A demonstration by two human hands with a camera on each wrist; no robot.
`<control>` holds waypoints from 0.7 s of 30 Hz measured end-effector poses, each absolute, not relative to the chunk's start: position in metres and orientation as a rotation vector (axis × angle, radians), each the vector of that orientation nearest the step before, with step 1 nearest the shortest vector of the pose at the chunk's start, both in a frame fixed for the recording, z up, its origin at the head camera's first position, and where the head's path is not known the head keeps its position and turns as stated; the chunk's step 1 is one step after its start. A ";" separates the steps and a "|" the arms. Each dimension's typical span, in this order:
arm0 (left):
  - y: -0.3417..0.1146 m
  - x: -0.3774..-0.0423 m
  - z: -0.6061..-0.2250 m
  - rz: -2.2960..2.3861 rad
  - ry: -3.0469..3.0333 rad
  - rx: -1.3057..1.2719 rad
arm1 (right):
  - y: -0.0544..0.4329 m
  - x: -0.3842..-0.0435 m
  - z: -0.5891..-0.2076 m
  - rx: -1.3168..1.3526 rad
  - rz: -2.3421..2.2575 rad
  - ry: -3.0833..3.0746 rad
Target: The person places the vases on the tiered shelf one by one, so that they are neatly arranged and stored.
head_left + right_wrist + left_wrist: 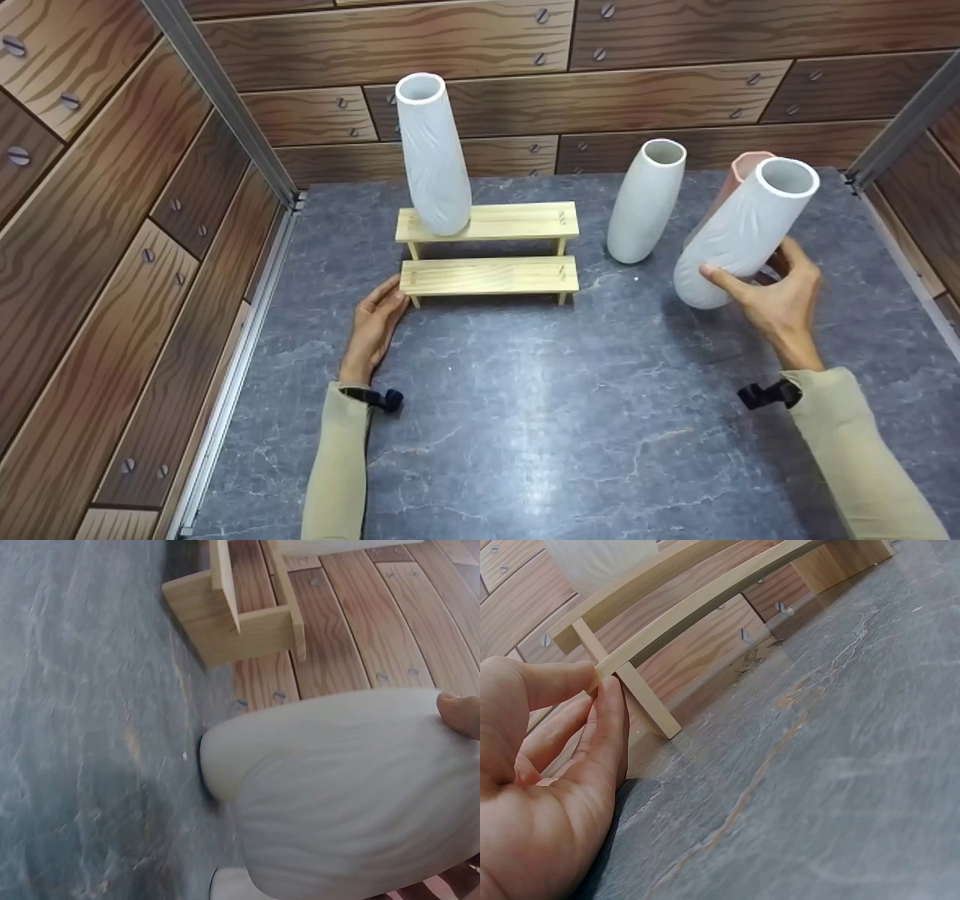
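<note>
A white vase (739, 232) with a rippled surface is gripped around its lower half by my right hand (784, 300), thumb at the front. It leans right and overlaps a pink vase (750, 162) behind it. In the right wrist view, the gripped vase (360, 810) fills the lower right. My left hand (375, 322) pinches the left front corner of a two-step wooden stand (487, 277), thumb and fingertips at the lower board's end. On the upper step stands another rippled white vase (436, 161).
A smoother white vase (646, 202) stands on the grey marbled table (487, 420), between the stand and the gripped vase. Wood-patterned panels (637, 97) wall the table at the back and sides, with a metal rail (225, 397) along the left edge.
</note>
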State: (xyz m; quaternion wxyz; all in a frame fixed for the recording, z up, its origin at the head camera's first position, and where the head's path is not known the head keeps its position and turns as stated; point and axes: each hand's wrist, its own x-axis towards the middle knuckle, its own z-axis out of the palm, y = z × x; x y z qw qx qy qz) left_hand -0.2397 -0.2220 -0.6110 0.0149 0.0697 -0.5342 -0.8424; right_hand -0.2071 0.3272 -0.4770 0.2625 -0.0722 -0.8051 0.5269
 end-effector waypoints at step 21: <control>-0.221 -0.240 -0.612 -2.622 -1.648 0.221 | 0.299 -0.231 -0.473 0.002 1.554 -2.158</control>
